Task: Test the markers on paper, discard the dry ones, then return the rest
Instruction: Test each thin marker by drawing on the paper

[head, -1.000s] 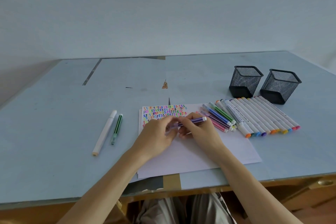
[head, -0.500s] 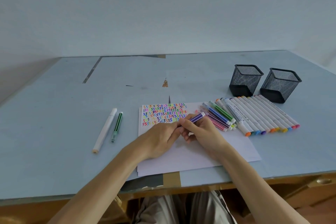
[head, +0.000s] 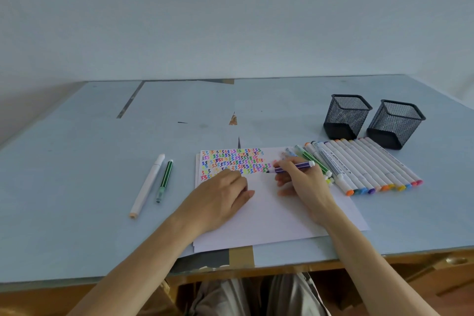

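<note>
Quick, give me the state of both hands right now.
Left hand: rests on the paper, fingers curled; whether it holds anything cannot be told.
Right hand: holds the purple marker, tip at the paper.

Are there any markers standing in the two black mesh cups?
No, both mesh cups look empty; the markers lie flat on the table beside them.

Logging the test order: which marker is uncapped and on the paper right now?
The purple marker in the right hand, tip beside the squiggles; the rest lie on the table.
</note>
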